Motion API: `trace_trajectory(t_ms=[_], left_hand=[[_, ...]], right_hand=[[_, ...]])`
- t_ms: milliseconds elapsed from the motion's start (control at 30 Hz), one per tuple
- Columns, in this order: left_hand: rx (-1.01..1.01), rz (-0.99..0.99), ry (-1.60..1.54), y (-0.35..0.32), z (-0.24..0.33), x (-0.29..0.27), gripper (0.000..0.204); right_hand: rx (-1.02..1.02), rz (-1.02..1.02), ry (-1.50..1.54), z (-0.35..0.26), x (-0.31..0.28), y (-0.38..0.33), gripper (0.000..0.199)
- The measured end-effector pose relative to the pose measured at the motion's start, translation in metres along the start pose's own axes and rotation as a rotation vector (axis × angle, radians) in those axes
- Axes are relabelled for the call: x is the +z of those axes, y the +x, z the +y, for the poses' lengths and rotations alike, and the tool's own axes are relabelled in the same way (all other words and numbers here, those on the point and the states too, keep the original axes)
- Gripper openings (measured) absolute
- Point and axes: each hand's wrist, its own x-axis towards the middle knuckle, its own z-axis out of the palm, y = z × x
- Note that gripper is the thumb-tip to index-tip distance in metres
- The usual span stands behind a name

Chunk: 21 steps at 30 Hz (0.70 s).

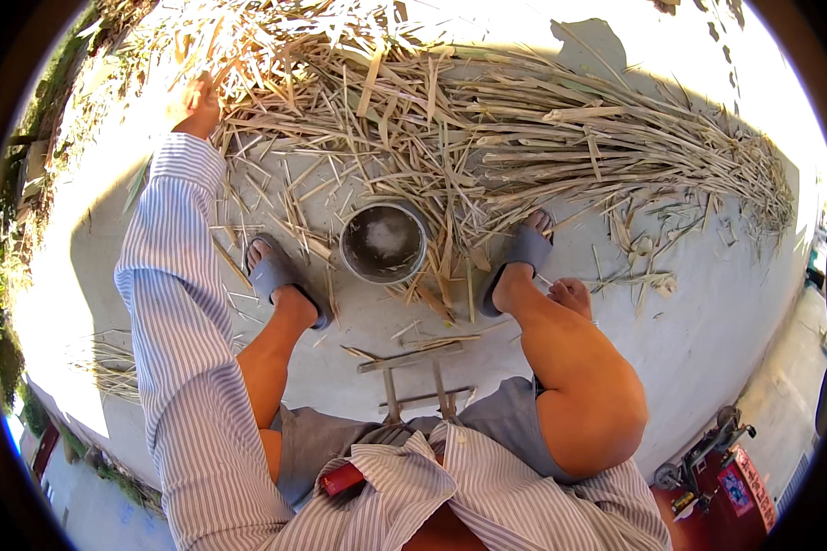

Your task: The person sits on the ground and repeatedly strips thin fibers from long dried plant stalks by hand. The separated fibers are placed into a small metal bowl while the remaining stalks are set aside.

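My left hand point(194, 106) reaches out over the sunlit left side of a heap of cut dry stalks and husks point(312, 87). Glare blurs its fingers, so whether they grip anything cannot be told. Low beside my right shin, my right hand point(572, 296) shows curled fingers, partly hidden by the leg; what is in them, if anything, I cannot make out. A round grey bucket point(423, 241) holding cloudy liquid stands between my sandalled feet. To the right of the heap lies a long bundle of dry stalks point(597, 138).
Loose stalk pieces point(629, 239) litter the concrete floor around the bucket and my sandals point(527, 246). A small wooden frame point(413, 358) is below the bucket, close to my lap. At the lower right stands a red vehicle or machine point(730, 500). Another thin stalk pile point(110, 367) lies at left.
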Motion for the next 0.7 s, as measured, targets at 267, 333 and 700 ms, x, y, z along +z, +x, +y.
trace_trajectory(t_ms=[267,333,700], left_hand=[[0.372,-0.414,-0.418,-0.172,0.236,-0.066,0.019],[0.469,-0.548,-0.249,-0.212,0.281,-0.047,0.021],[0.632,-0.736,-0.060,-0.230,0.324,-0.008,0.025]], right_hand=[[-0.179,0.064,0.001,-0.044,0.004,0.021,0.026],[-0.193,0.093,0.056,-0.060,-0.005,0.033,0.026],[-0.319,0.680,0.000,-0.130,-0.046,0.122,0.026]])
